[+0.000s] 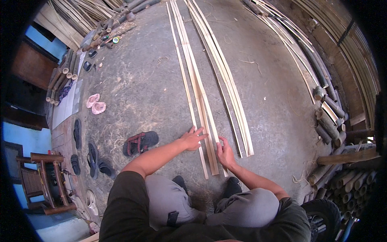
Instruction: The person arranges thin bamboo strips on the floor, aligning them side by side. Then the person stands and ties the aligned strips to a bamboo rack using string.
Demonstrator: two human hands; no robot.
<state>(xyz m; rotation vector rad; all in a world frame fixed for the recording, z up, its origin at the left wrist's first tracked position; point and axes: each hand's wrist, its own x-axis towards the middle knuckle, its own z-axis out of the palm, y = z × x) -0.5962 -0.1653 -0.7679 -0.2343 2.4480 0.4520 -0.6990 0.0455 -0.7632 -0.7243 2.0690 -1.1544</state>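
Long, pale bamboo strips lie lengthwise on the floor in front of me, their near ends by my feet. My left hand rests on the left strips of this group with fingers spread. At the group's right edge, my right hand has its thumb and fingers closed about the rightmost strip. Its fingertips are partly hidden. Just to the right lies a second bundle of strips, which neither hand touches.
A dark sandal pair with red straps sits left of my forearm; pink shoes and more sandals lie further left. Cut bamboo poles line the right side, near a black tyre. A bamboo chair stands at left.
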